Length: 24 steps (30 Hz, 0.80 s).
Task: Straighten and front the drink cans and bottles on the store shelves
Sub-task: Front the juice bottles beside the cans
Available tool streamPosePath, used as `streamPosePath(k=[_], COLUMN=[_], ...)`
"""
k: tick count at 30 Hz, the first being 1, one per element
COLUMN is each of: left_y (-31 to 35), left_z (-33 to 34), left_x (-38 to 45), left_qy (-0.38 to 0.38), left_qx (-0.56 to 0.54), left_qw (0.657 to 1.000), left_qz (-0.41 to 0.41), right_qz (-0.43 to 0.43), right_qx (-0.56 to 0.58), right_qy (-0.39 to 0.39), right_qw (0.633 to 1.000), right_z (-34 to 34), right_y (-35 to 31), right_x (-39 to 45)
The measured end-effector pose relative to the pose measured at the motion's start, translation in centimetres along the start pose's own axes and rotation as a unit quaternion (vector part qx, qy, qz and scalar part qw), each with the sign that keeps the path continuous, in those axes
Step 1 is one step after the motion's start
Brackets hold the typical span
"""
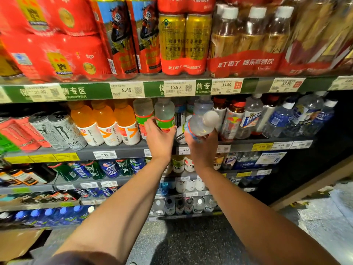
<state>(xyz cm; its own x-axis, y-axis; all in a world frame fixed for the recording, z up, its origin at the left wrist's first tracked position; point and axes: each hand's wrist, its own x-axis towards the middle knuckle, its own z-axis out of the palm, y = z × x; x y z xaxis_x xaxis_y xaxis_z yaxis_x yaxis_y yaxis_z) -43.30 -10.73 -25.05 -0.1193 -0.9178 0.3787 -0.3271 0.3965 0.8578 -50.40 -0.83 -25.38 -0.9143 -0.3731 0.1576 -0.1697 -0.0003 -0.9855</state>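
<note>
On the second shelf [114,150] my left hand [159,136] grips the lower part of an upright clear bottle with a green and red label [164,114]. A matching bottle [143,113] stands just to its left. My right hand [202,148] holds a clear bottle with a pale cap [200,124] in front of the shelf, tilted so the cap points toward me and to the right. Another clear bottle [203,105] stands behind it.
Orange drink bottles [104,123] and white Monster cans [59,129] stand left of my hands. Brown red-capped bottles [233,119] and blue-labelled water bottles [280,119] are to the right. Red multipacks [57,56] fill the shelf above. More bottles line the lower shelves.
</note>
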Motion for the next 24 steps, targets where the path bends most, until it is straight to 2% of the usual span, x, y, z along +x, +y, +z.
streamPosePath(k=[3,8,13,17,24], left_y=[-0.4,-0.9,-2.0,-2.2,-3.0], left_z=[-0.2,-0.8,-1.4,-1.8,-2.2], left_x=[0.3,0.6,1.0,0.9,1.1], left_qy=[0.004,0.001,-0.025,-0.037,-0.073], left_qx=[0.018,-0.012,-0.028,-0.072,-0.041], left_qw=[1.0,1.0,0.999,0.997,0.996], left_qz=[0.004,0.024,0.029,0.019,0.032], right_qz=[-0.024,-0.058,-0.104,-0.097,-0.09], right_qx=[-0.06,-0.111,-0.171,-0.18,-0.18], right_qy=[-0.002,-0.003,0.028,0.009,0.06], right_qw=[0.998,0.992,0.979,0.979,0.978], right_z=[0.8,1.9,3.9,5.1,6.0], right_y=[-0.5,-0.9,-0.7,-0.8,-0.3], right_x=[0.3,0.8,1.2,2.0,1.9])
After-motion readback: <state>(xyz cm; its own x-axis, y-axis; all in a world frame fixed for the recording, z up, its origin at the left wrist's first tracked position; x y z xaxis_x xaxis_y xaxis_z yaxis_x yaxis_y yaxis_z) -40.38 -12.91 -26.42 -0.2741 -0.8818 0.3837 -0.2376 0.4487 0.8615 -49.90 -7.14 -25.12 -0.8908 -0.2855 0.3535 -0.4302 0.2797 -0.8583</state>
